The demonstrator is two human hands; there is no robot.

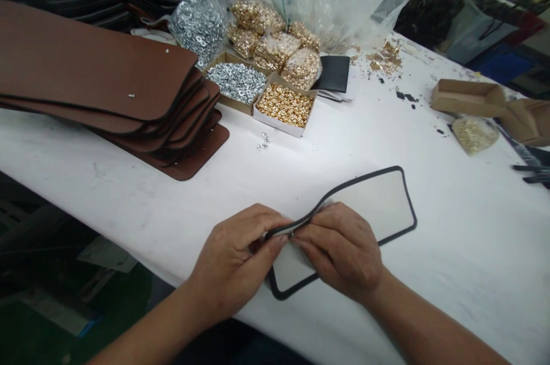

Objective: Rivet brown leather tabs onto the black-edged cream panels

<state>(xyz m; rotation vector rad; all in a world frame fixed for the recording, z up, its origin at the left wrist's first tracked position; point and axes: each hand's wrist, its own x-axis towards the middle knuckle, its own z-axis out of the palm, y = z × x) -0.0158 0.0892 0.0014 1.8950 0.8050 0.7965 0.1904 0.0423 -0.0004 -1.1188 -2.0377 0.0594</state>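
A pale leather panel (378, 199) with a dark border lies on the white table, bent upward along its far edge. My left hand (240, 259) pinches that edge near the panel's left end, thumb on the pale face. Close beside it, my right hand (344, 250) is closed at the same raised edge. Between the two thumbs shows a small metal piece (291, 234), which my right fingertips touch; it looks like a snap or rivet part, its exact shape too small to tell. Fingers behind the panel are hidden.
Brown panels (107, 67) are stacked at the left. Open boxes hold silver rings (236, 81) and gold fasteners (286, 104), with filled plastic bags (275, 50) behind. A black booklet (333, 73) lies nearby. Cardboard boxes (468, 95) stand at the right. The table's near edge slopes down leftward to rightward.
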